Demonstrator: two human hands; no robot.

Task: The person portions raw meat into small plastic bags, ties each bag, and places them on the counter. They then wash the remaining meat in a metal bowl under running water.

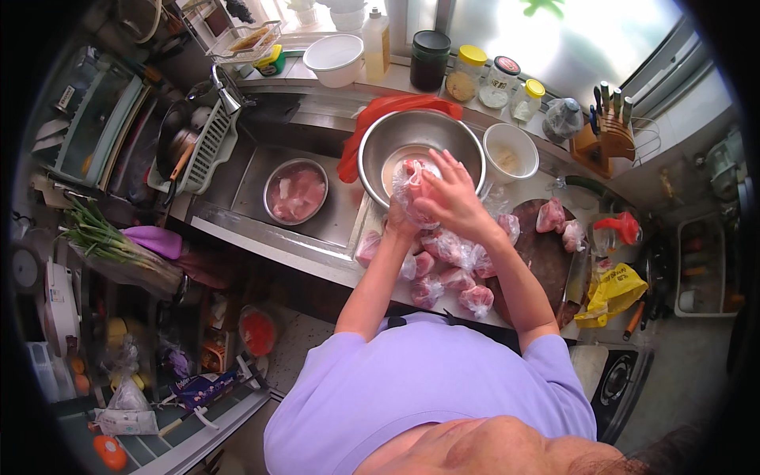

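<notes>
Over the near edge of a steel mixing bowl (469, 142), my left hand (402, 218) holds a clear plastic bag (404, 193) from below. A folded piece of raw meat (417, 178) shows at the bag's top. My right hand (454, 193) lies against the meat's right side, its fingers stretched out and apart; its palm is hidden. Just below my wrists, several bagged meat portions (445, 246) are heaped on the counter. Two more, a larger bagged portion (551, 215) and a smaller one (573, 236), rest on a round chopping board (534, 261).
An oval bowl of meat in reddish liquid (297, 193) stands in the sink (252, 172). A cleaver (575, 279) lies on the board's right side, beside a yellow bag (614, 297). Behind are a red plastic bag (380, 116), a white tub (512, 148) and a knife block (602, 139).
</notes>
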